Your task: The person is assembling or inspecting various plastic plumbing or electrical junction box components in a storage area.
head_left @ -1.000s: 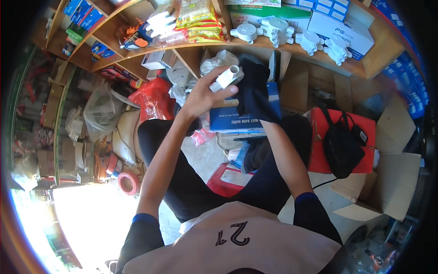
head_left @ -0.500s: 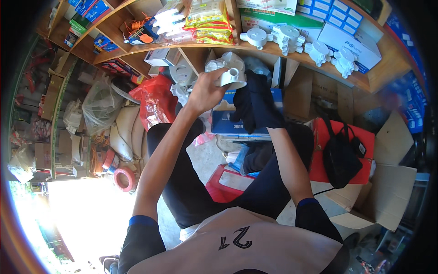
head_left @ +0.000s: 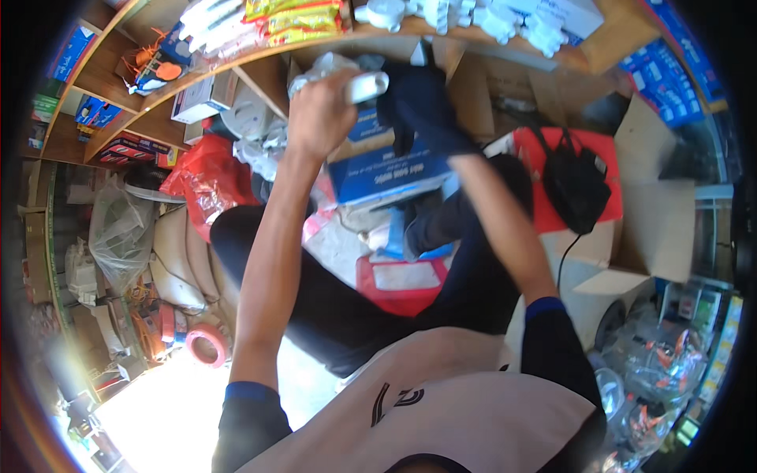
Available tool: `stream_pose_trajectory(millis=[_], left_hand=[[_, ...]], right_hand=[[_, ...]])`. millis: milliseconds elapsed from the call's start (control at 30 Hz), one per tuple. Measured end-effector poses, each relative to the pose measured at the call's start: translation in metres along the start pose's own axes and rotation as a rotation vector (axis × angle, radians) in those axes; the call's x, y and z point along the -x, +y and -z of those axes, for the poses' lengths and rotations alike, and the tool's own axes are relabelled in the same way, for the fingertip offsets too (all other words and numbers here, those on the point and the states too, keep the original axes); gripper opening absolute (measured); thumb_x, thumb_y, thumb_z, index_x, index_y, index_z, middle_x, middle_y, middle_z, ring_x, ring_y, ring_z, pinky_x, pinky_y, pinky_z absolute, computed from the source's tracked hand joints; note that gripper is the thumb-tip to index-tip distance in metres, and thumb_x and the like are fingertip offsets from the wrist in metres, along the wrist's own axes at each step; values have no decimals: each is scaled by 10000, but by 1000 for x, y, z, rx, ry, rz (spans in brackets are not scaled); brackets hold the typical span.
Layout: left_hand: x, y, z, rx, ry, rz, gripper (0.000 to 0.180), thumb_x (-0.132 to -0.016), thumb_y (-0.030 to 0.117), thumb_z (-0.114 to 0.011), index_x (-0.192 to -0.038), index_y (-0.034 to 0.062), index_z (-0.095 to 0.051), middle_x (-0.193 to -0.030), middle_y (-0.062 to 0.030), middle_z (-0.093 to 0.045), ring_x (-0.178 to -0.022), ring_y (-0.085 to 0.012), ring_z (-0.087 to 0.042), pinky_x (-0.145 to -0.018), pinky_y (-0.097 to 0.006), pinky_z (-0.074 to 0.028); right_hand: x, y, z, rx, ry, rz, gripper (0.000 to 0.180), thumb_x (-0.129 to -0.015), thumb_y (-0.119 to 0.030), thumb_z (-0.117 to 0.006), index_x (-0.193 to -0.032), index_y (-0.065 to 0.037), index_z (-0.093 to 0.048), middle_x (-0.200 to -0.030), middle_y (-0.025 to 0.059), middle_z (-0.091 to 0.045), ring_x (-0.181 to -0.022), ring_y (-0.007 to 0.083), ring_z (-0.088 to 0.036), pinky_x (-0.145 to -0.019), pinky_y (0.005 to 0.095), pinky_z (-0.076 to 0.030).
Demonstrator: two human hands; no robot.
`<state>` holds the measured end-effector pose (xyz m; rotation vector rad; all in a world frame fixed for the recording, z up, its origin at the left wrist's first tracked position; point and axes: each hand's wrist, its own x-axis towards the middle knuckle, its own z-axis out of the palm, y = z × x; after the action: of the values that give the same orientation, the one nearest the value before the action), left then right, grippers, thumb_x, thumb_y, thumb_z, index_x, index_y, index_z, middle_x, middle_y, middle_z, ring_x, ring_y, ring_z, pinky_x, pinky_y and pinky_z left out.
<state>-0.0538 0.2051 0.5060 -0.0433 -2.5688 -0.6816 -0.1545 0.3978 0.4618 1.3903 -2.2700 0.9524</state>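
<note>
My left hand [head_left: 319, 117] is closed around a white plastic round junction box with a short pipe stub [head_left: 368, 87], held out over the blue carton in front of me. Dark cloth [head_left: 422, 102] covers my right hand from the fingers to the wrist, so its fingers are hidden. The cloth is close beside the box's right end; blur hides whether they touch. Several similar white junction boxes [head_left: 498, 25] stand in a row on the wooden shelf ahead.
Beyond my knees is the blue carton [head_left: 386, 175]. A red box [head_left: 579, 169] with a black bag [head_left: 576, 189] on it stands to the right, near open cardboard [head_left: 658, 236]. Left are a red plastic bag [head_left: 206, 177] and a pink tape roll [head_left: 206, 347]. A red-and-white item [head_left: 404, 277] lies between my legs.
The view has shifted, so the shelf sits higher. The white junction box has turned and shows its narrow side. My right arm and the cloth are blurred by motion.
</note>
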Motion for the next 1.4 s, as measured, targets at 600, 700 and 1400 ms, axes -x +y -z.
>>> stream_pose_trajectory(millis=[600,700,1400], left_hand=[[36,19,30,454,-7,81,113,-917,103,-663,-956,10,-714,-741,-166,-706,-674,-284,-725,-600,-403,-517],[23,29,23,955,-17,345,131,-1001,104,-605,-992,25,-709,-754,-73,-701,-624,-173,-684,-556,-320,-527],[-8,63,34,835,-114,574,221,-956,177,-675,-1043,-25,-680,-865,-119,-727,-683,-215,-716,-593,-312,-554]], right_hand=[[-54,-72,88,-481,-821,137,230,-965,-213,-619,-937,2,-698,-905,190,-732,-808,340,-720,-744,430,-570],[-75,-66,126,-99,-751,184,247,-910,-220,-650,-867,19,-694,-858,203,-719,-776,339,-717,-712,420,-558],[-26,-68,74,-204,480,130,94,-829,-142,-660,-791,-65,-624,-827,119,-626,-810,316,-605,-753,406,-462]])
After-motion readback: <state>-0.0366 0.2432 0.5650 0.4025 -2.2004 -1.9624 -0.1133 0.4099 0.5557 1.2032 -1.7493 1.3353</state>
